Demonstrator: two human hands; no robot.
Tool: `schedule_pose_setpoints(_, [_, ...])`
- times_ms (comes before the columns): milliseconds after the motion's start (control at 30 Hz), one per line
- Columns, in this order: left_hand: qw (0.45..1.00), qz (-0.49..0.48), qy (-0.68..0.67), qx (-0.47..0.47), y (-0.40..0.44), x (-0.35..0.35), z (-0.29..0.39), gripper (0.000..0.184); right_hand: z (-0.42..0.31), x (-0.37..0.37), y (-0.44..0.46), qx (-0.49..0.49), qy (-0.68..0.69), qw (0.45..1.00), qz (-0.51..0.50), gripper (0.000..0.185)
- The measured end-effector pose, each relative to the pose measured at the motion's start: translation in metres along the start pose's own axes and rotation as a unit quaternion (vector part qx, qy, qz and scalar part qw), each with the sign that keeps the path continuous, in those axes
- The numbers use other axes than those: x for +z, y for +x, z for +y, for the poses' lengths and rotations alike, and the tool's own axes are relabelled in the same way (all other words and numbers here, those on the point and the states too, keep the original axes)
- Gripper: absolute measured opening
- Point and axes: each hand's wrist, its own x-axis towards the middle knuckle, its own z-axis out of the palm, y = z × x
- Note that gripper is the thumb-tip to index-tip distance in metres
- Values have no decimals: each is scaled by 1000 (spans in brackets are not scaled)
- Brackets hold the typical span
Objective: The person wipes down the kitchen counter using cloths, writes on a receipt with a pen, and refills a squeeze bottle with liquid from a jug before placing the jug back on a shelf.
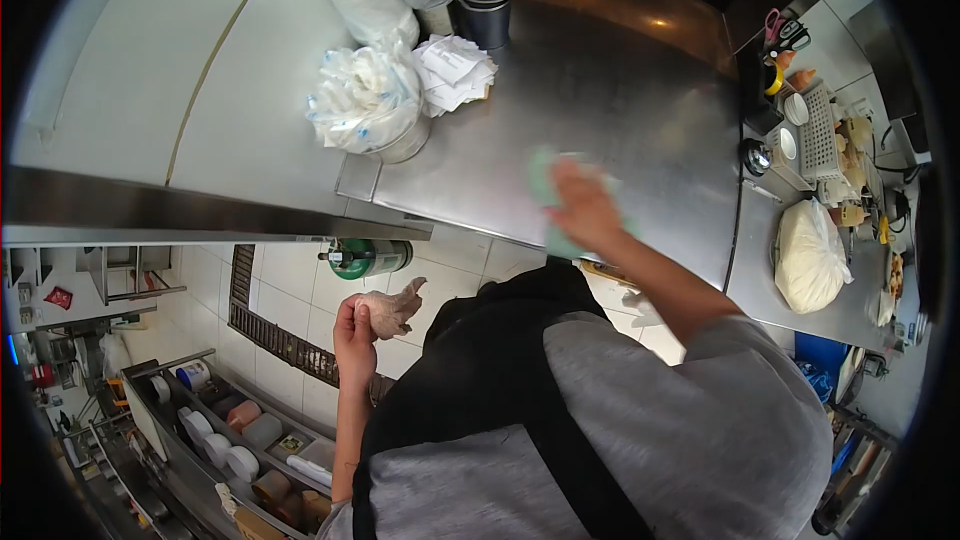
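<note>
My right hand (pixel 588 208) presses a light green cloth (pixel 566 237) against the steel counter (pixel 640 130), near its front edge. Both the hand and the cloth are smeared by motion, so the separate fingers are hard to make out. Out to the side, over the floor, my left hand (pixel 354 340) pinches a crumpled beige rag (pixel 392 310) between thumb and fingers. That rag hangs free and touches nothing else.
A bucket of plastic bags (pixel 368 100), papers (pixel 455 70) and a black lidded container (pixel 487 12) stand on the counter's left. Along the right are a white basket (pixel 818 130) and a filled bag (pixel 810 258). A green gas cylinder (pixel 365 258) lies below; containers fill a drawer (pixel 245 430).
</note>
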Motion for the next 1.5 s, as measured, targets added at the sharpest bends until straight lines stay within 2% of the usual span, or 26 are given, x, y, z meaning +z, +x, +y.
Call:
schedule_pose_setpoints(100, [999,45,-17,6,-14,-30,-19,25,47,-9,-66,204,-84,974,42,76])
schedule_pose_setpoints(200, [997,79,-28,-1,-35,-61,-36,23,18,6,-70,213,-105,969,65,79])
schedule_pose_setpoints(233, [995,92,-28,-1,-43,-64,-35,23,-2,8,-56,152,-97,983,40,80])
schedule_pose_setpoints(300, [994,111,-19,3,-57,-78,-44,22,-54,18,-18,13,-36,998,53,73])
schedule_pose_setpoints(367, [992,126,-30,0,-68,-91,-53,22,-102,44,30,-174,-25,976,129,62])
schedule_pose_setpoints(433, [989,144,-41,1,-79,-101,-55,22,-157,57,82,-281,-86,934,204,54])
schedule_pose_setpoints(500, [989,144,-33,-6,-88,-106,-52,23,-205,80,132,-298,-61,918,253,52])
schedule_pose_setpoints(600, [989,147,-10,4,-96,-114,-52,24,-252,97,174,-260,-97,925,260,53])
schedule_pose_setpoints(700, [990,137,-20,18,-96,-118,-58,24,-253,98,175,-198,-167,940,220,55])
schedule_pose_setpoints(767, [993,115,-17,13,-88,-121,-58,24,-220,82,154,-260,-43,956,127,61])
schedule_pose_setpoints(867, [995,90,-30,15,-69,-126,-59,24,-134,32,78,-128,-4,990,52,75])
schedule_pose_setpoints(933, [998,64,-10,24,-53,-124,-49,25,-54,12,23,84,-32,995,41,79])
schedule_pose_setpoints(967, [998,61,8,20,-44,-123,-47,26,4,15,-10,138,-90,982,96,78])
schedule_pose_setpoints(1000, [998,49,21,14,-35,-118,-40,26,39,-1,-47,234,-105,960,108,76])
schedule_pose_setpoints(1067, [999,6,41,22,-12,-109,-34,26,120,7,-122,362,-117,907,181,72])
schedule_pose_setpoints(1167, [996,-69,49,29,15,-79,-18,25,130,12,-180,450,-114,861,207,66])
schedule_pose_setpoints(1200, [993,-97,55,33,26,-70,-16,25,111,15,-179,469,-99,852,211,63])
schedule_pose_setpoints(1233, [990,-122,64,31,37,-61,-15,24,103,39,-177,447,-150,854,219,64])
schedule_pose_setpoints(1267, [986,-145,71,28,47,-50,-12,23,78,51,-172,404,-80,862,295,62])
schedule_pose_setpoints(1300, [986,-153,59,21,50,-28,-2,21,61,70,-166,373,-38,867,328,63])
schedule_pose_setpoints(1400, [969,-235,74,16,69,26,11,20,10,62,-149,289,26,907,306,53])
schedule_pose_setpoints(1433, [959,-275,54,25,74,48,15,19,9,56,-148,301,24,900,313,53])
schedule_pose_setpoints(1500, [946,-318,61,25,77,93,30,18,14,42,-148,227,94,892,381,40])
